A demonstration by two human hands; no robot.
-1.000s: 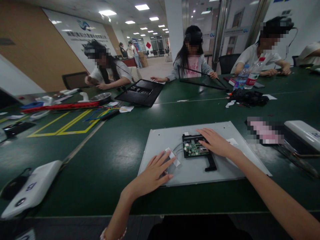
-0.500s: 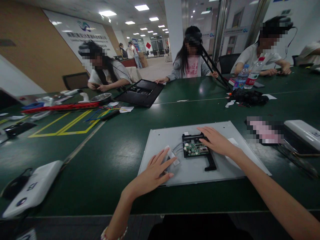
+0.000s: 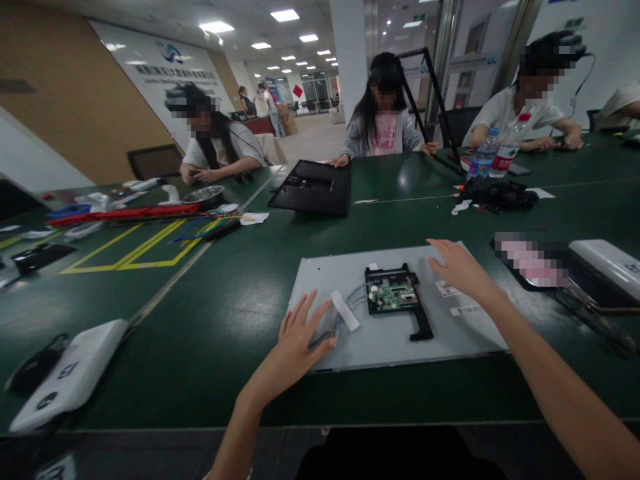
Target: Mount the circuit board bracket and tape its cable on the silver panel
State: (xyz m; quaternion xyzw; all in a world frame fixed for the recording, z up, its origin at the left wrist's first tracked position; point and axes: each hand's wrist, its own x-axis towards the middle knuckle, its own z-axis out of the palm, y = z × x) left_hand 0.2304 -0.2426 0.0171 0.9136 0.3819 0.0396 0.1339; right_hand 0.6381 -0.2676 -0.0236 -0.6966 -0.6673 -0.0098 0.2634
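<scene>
A flat grey panel (image 3: 320,280) lies on the green table. On its middle sits a green circuit board (image 3: 393,298) in a black bracket (image 3: 421,323), with thin grey wires running left under a white strip (image 3: 345,311). My left hand (image 3: 301,333), fingers spread, is over the panel's left edge beside the strip and holds nothing. To the right of the bracket, my right hand (image 3: 459,267) is over the panel with its fingers apart and nothing in them. Two white labels (image 3: 465,311) show near my right wrist.
Across the table a person's hand touches a black cover (image 3: 320,190); their other hand holds a black frame (image 3: 440,100). Bottles (image 3: 505,150) and black cables (image 3: 500,193) lie behind right. A phone (image 3: 530,263) is at right, a white device (image 3: 73,373) at left.
My right hand has moved right, off the bracket, uncovering labels. My left hand has shifted slightly left from the white strip. The far person's black cover has turned and the black frame has risen.
</scene>
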